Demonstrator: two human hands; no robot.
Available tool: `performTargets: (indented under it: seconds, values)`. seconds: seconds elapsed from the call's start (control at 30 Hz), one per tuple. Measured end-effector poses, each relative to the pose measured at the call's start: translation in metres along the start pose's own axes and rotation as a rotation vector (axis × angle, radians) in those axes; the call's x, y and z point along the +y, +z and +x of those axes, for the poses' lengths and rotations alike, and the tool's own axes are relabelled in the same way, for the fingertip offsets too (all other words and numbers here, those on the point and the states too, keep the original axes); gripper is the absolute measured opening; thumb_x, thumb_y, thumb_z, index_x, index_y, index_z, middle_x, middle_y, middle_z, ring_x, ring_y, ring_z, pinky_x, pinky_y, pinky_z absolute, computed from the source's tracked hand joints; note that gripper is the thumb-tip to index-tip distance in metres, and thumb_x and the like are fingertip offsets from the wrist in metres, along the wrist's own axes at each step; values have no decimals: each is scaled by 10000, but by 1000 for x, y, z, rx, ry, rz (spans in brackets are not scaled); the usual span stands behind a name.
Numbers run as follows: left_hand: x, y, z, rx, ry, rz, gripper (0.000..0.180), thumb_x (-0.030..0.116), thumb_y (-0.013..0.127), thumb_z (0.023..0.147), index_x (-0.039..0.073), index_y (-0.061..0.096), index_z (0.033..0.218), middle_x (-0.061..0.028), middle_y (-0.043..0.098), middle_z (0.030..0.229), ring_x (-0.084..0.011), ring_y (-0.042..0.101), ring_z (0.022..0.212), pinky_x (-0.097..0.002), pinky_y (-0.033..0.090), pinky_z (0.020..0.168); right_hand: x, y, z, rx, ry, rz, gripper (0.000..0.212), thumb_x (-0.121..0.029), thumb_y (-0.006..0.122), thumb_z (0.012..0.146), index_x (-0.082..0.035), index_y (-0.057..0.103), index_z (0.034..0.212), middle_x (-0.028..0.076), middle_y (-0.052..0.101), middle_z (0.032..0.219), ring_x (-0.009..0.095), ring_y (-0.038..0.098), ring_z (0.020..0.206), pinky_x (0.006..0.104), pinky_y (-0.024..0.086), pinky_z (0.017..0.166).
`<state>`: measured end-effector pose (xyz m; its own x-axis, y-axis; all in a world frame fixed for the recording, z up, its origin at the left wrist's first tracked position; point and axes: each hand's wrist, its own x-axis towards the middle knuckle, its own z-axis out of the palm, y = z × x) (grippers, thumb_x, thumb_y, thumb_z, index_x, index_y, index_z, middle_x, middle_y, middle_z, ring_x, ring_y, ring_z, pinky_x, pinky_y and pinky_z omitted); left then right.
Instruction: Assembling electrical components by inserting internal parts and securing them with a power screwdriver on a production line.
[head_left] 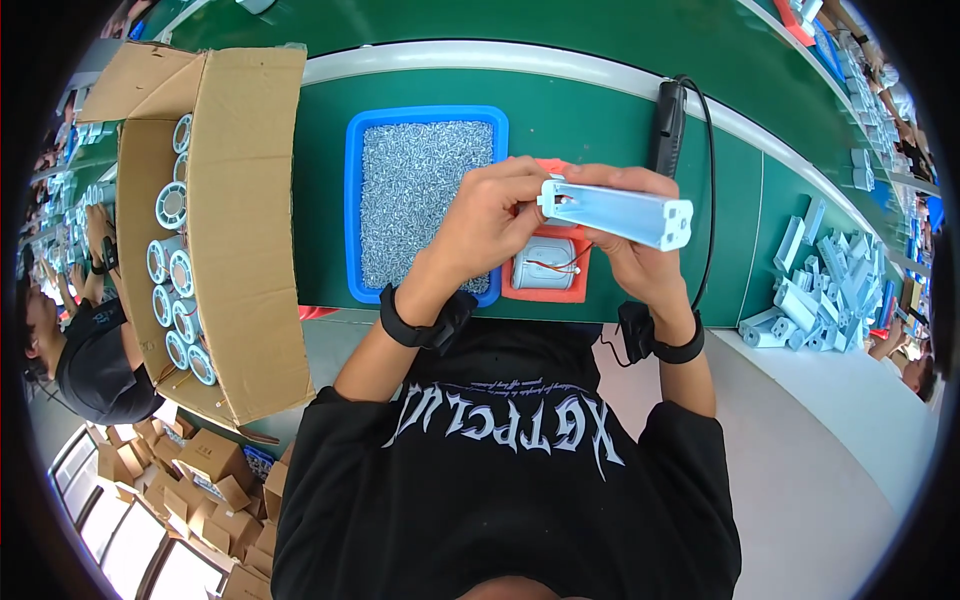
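Note:
Over the workbench I hold a long, pale blue plastic housing [612,212], hollow like a trough, with its open side facing me. My right hand [645,265] grips it from beneath and behind, fingers along its far edge. At its left end the fingers of my left hand [488,215] are pinched together against it; whether they also hold something small is hidden. Below the housing sits a red-orange holder [545,294], partly covered by my hands. In it lies a whitish rounded part [540,262] with thin red and dark wires.
Left of my hands is a blue tray [354,200] full of small silver screws. Further left stands an open cardboard box [245,230] of white cylindrical parts. A black electric screwdriver [667,130] with a cable lies at the right. Pale housings [815,290] are piled beyond it.

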<state>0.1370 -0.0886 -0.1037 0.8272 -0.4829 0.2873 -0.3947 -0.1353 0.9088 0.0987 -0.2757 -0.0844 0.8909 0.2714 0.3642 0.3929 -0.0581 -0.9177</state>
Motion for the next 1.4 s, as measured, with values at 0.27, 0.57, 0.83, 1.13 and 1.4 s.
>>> performTargets:
  seconds: [0.27, 0.57, 0.83, 1.13, 1.4]
  values:
    - [7, -5, -4, 131, -42, 387, 324, 98, 731, 678, 70, 650, 991, -83, 632, 962, -287, 565, 897, -376, 460, 819, 0, 0, 1, -55, 145, -318, 390, -58, 677, 823, -35, 475, 1156, 166, 590, 1151, 271, 592, 1080, 371, 502, 869]
    - [3, -9, -7, -54, -143, 313, 524, 160, 822, 588, 56, 646, 1071, -104, 632, 1072, -302, 553, 1055, -395, 446, 923, -10, 2, 13, -223, 229, -689, 253, -127, 709, 784, -35, 621, 1003, 145, 586, 1038, 326, 581, 943, 379, 483, 789]
    - [-4, -1, -11, 39, -157, 282, 479, 157, 806, 597, 58, 653, 1040, -90, 635, 1015, -288, 552, 993, -382, 445, 893, -29, 9, 23, -263, 263, -811, 355, -141, 692, 792, -3, 541, 1083, 153, 557, 930, 348, 559, 861, 401, 468, 719]
    - [-10, 2, -12, 62, -154, 201, 493, 141, 830, 582, 55, 658, 1035, -98, 636, 1008, -293, 554, 979, -389, 440, 901, -23, 12, 25, -320, 110, -860, 325, -80, 682, 737, -10, 526, 1012, 143, 551, 865, 332, 547, 840, 402, 464, 703]
    - [-8, 4, -11, 71, -184, 187, 509, 171, 857, 580, 83, 668, 1044, -77, 644, 1014, -280, 562, 989, -393, 450, 891, -15, 7, 27, -306, 100, -766, 285, -40, 651, 707, -17, 505, 951, 138, 543, 823, 321, 534, 821, 412, 462, 701]
